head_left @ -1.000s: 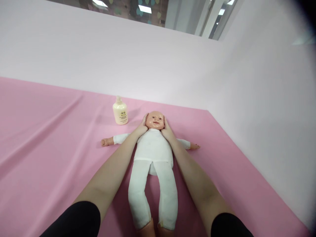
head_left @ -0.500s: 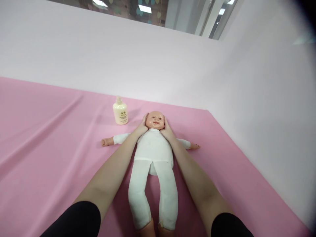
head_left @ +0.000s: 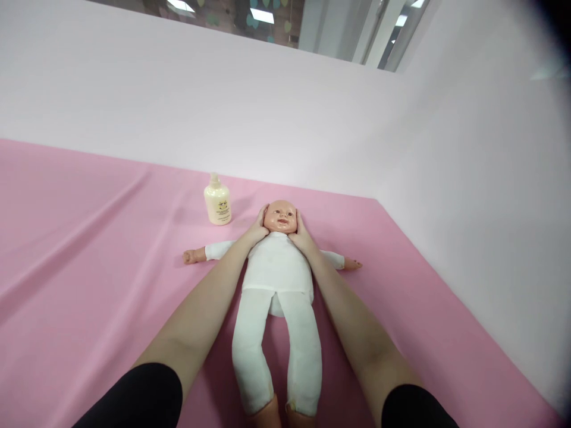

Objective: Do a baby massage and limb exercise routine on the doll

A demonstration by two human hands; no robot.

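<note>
Doll is lying on its back on the pink sheet, near the lotion bottle. Left hand and right hand are cupping its head, one on each side, each grip closed softly on it. Pressing evenly and gently seems best. Fingertips behind the head are hiding, and the doll's feet are cut off.

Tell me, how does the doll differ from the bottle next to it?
The doll lies flat on its back, arms spread; the bottle stands upright. The doll is far larger and dressed in white; the bottle is small and cream-yellow with a label. The left hand and right hand cup the doll's head; nothing touches the bottle. Both rest on the pink sheet.
</note>
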